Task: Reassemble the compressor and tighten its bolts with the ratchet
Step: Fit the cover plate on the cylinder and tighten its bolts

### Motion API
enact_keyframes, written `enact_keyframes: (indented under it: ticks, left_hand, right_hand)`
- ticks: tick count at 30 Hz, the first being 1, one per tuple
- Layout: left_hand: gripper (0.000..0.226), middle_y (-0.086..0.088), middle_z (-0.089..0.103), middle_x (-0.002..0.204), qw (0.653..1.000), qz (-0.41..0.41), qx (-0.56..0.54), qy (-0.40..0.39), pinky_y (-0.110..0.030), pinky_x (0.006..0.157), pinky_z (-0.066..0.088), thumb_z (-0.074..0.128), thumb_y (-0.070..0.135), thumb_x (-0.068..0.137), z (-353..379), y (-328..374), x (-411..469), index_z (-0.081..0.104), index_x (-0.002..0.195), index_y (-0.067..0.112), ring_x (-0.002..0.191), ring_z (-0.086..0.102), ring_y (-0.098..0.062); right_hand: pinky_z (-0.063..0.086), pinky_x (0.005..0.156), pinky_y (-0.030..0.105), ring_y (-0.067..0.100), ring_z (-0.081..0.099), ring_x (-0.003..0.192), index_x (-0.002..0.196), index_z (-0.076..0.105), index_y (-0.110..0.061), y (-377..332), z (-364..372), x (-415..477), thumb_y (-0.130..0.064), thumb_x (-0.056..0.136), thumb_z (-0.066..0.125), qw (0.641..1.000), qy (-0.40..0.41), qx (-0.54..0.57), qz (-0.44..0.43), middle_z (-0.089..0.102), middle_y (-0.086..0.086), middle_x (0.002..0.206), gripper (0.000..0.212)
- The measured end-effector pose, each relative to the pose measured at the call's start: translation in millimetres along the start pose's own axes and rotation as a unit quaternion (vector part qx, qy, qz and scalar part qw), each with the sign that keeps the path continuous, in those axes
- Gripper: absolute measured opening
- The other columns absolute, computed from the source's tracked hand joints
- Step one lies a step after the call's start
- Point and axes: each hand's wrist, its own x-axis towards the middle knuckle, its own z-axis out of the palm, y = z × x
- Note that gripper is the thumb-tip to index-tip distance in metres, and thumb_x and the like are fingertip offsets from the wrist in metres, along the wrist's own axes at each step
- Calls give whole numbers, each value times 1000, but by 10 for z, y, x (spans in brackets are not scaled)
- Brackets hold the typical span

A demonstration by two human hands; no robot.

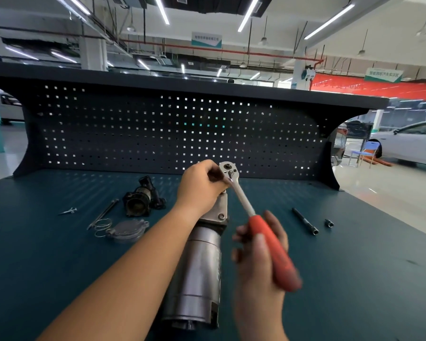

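A long grey metal compressor body (197, 271) stands upright on the dark green bench, near its front edge. Its head casting (219, 207) is at the top. A ratchet (241, 200) with a silver head and a red handle (273, 252) sits above that top end. My left hand (199, 188) grips round the ratchet head and what lies under it. My right hand (258, 257) holds the red handle loosely; it is blurred. The socket and the bolt under the head are hidden by my left hand.
To the left lie a black compressor part (139, 200), a round grey cover (128, 230), a wire spring (102, 223), a long bolt (103, 212) and a small screw (68, 211). An extension bar (305, 220) and a socket (329, 223) lie to the right. A pegboard (172, 134) backs the bench.
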Motion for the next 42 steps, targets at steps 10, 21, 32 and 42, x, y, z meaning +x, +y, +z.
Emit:
enact_keyframes:
  ticks: [10,21,32,42]
  left_hand:
    - [20,13,65,67,999,-7,-44,-22,-25,69,51,77,23,77,-21,25,-18,60,66,25,64,60,-2]
    - [15,15,69,77,999,-11,-25,-19,-33,76,55,81,30,72,-38,61,-31,66,75,30,78,65,-3]
    - [21,13,66,70,999,-23,-22,9,-11,62,46,84,16,68,0,-2,6,64,69,22,71,64,-4]
    - [26,21,64,70,999,0,-39,-33,-6,67,46,76,14,78,-40,30,-16,63,65,33,70,60,9]
  right_hand:
    - [24,38,17,6,25,37,91,60,-18,-253,-218,1615,-32,92,35,964,65,22,258,31,-8,43,29]
    - [45,48,11,5,56,49,99,60,-16,-236,-374,659,-15,86,48,967,68,140,200,59,-3,57,18]
    - [50,87,33,20,65,108,116,46,-23,-87,587,-264,-25,62,74,989,63,87,102,69,6,113,61]
    - [33,39,15,4,37,39,83,56,-21,-382,-13,436,-25,84,58,985,124,20,116,42,-9,45,5]
